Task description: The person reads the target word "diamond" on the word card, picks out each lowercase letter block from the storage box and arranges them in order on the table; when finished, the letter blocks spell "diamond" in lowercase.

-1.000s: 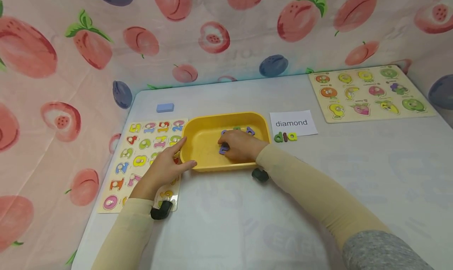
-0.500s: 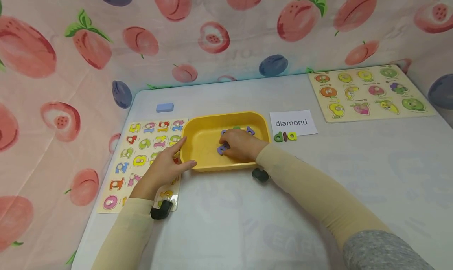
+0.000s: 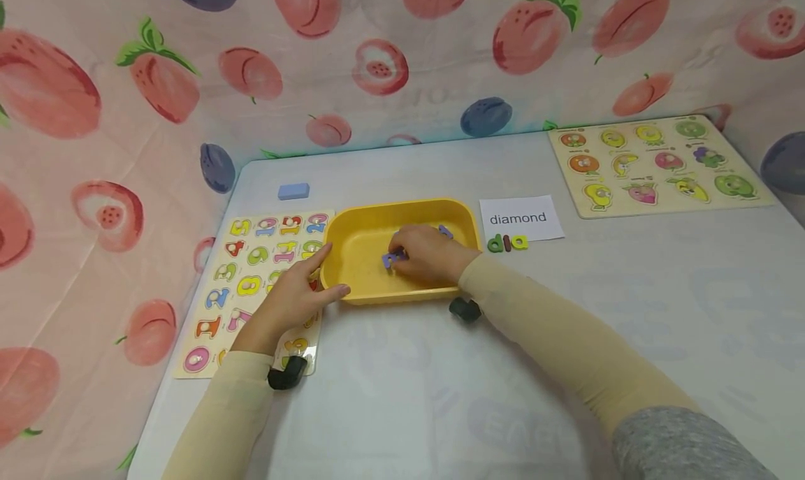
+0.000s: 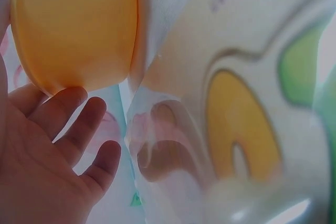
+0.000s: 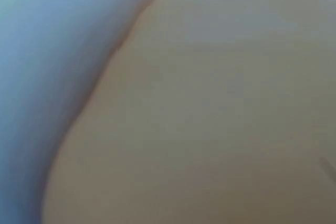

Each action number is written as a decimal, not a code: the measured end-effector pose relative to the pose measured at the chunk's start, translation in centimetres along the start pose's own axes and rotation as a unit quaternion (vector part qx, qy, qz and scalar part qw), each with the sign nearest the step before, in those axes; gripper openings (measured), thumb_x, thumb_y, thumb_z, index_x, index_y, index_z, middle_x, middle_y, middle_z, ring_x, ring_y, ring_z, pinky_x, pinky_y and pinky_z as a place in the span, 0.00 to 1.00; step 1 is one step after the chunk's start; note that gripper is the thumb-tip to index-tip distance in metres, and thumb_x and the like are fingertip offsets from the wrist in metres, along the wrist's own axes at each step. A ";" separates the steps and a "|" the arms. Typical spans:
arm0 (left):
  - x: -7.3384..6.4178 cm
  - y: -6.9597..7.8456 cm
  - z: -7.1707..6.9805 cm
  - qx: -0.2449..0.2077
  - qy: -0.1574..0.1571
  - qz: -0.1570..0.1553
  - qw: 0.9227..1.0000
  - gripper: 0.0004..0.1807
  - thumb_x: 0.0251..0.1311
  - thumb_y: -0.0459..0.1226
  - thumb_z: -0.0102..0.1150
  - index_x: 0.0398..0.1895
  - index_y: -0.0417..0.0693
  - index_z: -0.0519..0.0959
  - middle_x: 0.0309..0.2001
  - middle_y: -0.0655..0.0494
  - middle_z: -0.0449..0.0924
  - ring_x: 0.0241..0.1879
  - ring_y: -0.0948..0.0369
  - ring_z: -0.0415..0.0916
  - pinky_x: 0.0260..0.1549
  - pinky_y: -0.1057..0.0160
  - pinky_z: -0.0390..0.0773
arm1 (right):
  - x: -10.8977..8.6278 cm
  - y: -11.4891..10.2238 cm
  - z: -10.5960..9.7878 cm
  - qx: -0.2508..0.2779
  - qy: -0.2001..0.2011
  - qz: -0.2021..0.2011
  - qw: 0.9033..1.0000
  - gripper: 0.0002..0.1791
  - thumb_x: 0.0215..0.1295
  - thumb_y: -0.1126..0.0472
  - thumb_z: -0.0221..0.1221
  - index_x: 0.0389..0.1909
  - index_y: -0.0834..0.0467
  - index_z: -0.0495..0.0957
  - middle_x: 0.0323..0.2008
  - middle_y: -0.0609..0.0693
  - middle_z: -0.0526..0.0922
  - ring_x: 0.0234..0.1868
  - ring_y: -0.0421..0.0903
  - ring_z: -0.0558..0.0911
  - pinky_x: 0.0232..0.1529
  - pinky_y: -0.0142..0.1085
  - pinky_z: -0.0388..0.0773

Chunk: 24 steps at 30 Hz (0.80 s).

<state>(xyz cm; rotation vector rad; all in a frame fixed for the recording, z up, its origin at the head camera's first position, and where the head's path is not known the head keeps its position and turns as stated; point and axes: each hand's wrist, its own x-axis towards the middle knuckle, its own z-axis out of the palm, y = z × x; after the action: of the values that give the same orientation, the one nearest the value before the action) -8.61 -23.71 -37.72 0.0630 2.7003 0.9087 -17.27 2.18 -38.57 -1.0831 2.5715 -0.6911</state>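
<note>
The fingers of the left hand [image 3: 292,304] were spread against the left end of a yellow, round-cornered tray [image 3: 355,256]; those of the right hand [image 3: 432,256] pinched a small purple letter [image 3: 388,261] inside it, the piece jutting past the fingertips. On the white-covered table [image 3: 377,396], a pale number board [image 3: 260,271] lay left; right, letters reading "dia" [image 3: 518,243] edged a white "diamond" card [image 3: 523,219]. Beyond were a blue block [image 3: 293,191], a pale fruit board [image 3: 657,179] and pink fruit-print fabric [image 3: 434,54].

On the bench [image 3: 377,382]: one yellow tray [image 3: 355,260] with at least two purple letters [image 3: 386,262], one word card [image 3: 523,228], three loose letters [image 3: 506,244], one blue block [image 3: 293,191], two boards [image 3: 674,136], the one by the bench's far right corner bearing twelve fruits [image 3: 643,195].
</note>
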 end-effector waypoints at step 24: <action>0.2 -0.4 0.2 0.001 0.005 0.010 1.000 0.52 0.58 0.59 0.66 0.81 0.56 0.52 0.74 0.37 0.58 0.72 0.41 0.55 0.68 0.39 0.58 | -4.3 0.8 -4.6 -0.016 0.041 0.026 0.999 0.12 0.66 0.59 0.66 0.46 0.62 0.84 0.39 0.51 0.80 0.40 0.48 0.76 0.47 0.38 0.77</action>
<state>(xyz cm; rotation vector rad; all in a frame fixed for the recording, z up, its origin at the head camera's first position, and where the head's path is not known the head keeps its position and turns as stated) -8.74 -23.90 -38.15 0.0863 2.7144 0.9156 -16.66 7.28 -34.81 -1.0142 2.6793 -0.6970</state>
